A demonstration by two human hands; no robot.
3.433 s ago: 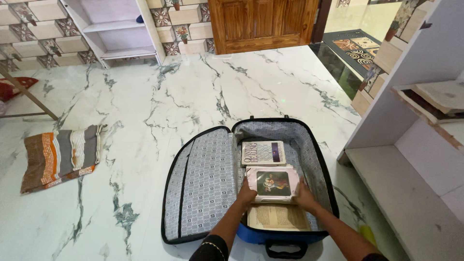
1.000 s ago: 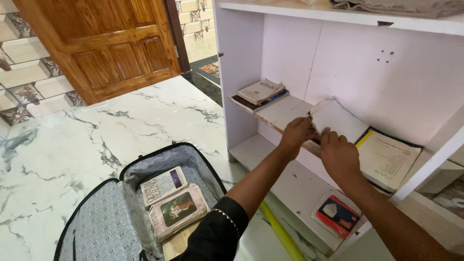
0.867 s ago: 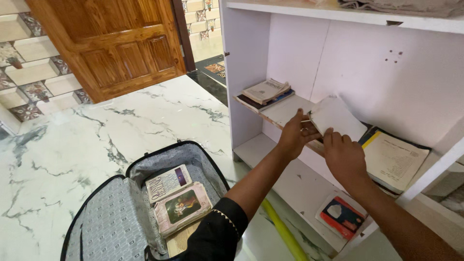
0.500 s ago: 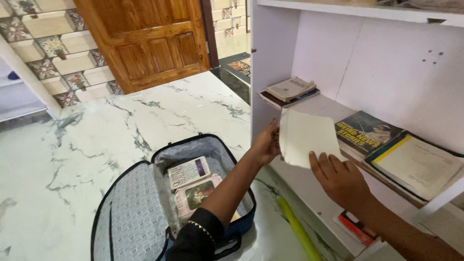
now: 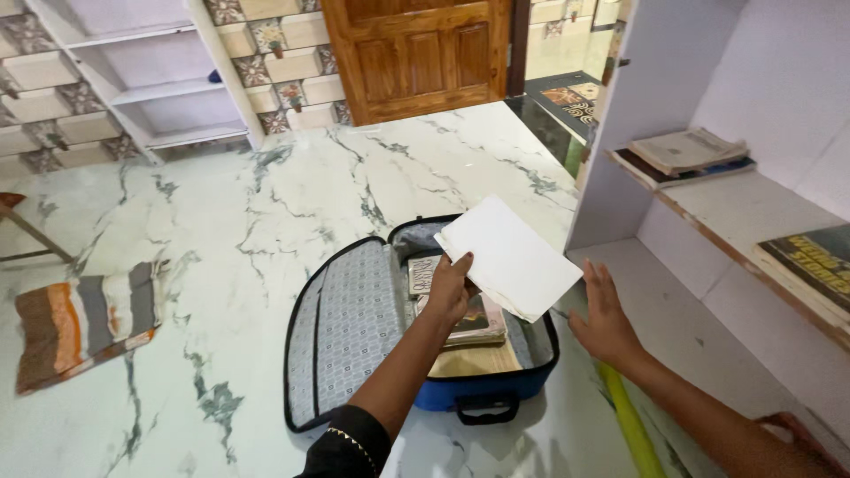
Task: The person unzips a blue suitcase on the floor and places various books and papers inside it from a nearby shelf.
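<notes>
Place: a room in a home.
Floor: white marble floor with grey veins.
Door: panelled wooden door at the far wall.
Beside the door: patterned wall tiles, bare white shelves.
Right of the door: white bookshelf with books.

left hand gripping, right hand open

Open marble floor lies left of the suitcase; the white shelf unit blocks the right.
</notes>
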